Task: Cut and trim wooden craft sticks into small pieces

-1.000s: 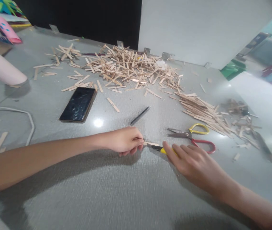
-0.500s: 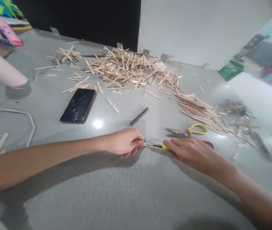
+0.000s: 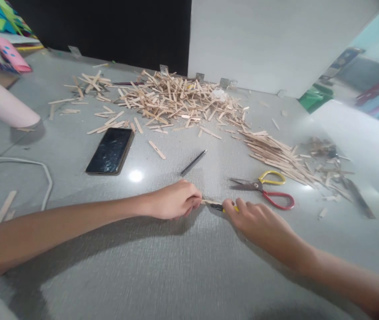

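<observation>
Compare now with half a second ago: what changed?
The right hand moved down and slightly left in the picture with the yellow-handled cutter, so more of the scissors shows. Nothing was taken hold of or let go. The left hand still holds the thin wooden stick; phone, pen and stick pile lie as before.

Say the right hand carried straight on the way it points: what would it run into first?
Probably the wooden stick pinched in the left hand, then that hand itself; the yellow-and-black utility knife in the right hand points there. Depth is unclear, so knife and stick may be touching.
</observation>
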A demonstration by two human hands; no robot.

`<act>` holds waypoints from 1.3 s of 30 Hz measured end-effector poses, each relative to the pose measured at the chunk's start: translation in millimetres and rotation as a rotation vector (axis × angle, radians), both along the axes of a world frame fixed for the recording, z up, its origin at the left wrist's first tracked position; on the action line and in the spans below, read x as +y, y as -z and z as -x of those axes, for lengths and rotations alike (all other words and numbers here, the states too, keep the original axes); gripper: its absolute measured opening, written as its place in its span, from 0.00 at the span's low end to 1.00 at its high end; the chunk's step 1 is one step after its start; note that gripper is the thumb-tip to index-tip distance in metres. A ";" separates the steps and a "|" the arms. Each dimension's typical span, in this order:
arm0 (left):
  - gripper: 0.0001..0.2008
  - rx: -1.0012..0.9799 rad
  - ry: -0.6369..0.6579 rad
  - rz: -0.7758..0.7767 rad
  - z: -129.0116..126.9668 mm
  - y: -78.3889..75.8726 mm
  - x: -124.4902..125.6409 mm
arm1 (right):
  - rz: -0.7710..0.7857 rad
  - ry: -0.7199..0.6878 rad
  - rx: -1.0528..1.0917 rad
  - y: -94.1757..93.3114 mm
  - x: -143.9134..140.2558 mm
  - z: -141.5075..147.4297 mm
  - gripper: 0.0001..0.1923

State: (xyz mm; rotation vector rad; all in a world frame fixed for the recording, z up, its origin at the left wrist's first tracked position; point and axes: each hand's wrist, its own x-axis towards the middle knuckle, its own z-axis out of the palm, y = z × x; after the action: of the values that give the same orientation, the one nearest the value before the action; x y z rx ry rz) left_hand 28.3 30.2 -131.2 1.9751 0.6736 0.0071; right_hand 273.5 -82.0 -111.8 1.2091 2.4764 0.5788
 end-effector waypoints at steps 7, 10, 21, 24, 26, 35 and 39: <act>0.15 -0.057 -0.001 -0.137 -3.5 3.5 -3.0 | -0.036 0.042 -0.032 1.6 -5.1 9.8 0.16; 0.15 -0.062 -0.004 -0.162 -3.4 5.0 -4.2 | -0.108 0.084 -0.066 4.2 -6.9 14.5 0.13; 0.13 -0.076 0.010 -0.249 -3.4 11.0 -9.5 | -0.090 0.107 -0.058 7.8 -8.3 11.9 0.12; 0.14 -0.065 0.003 -0.278 -2.9 11.8 -10.1 | -0.037 0.020 -0.020 7.8 1.1 6.5 0.12; 0.15 -0.058 0.003 -0.296 -3.3 12.2 -10.9 | -0.003 -0.023 -0.012 8.8 7.6 0.0 0.10; 0.17 -0.050 -0.013 -0.350 -0.2 20.3 -17.5 | -0.034 -0.002 -0.018 12.7 5.7 -1.3 0.12; 0.17 -0.041 -0.014 -0.356 -0.8 18.6 -20.1 | -0.020 -0.026 -0.005 16.3 3.8 -0.8 0.09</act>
State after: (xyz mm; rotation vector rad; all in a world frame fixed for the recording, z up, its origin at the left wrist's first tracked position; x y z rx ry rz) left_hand 29.1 10.2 -149.8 2.3031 0.6963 0.1867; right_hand 274.3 -78.2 -128.2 1.1834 2.4911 0.6135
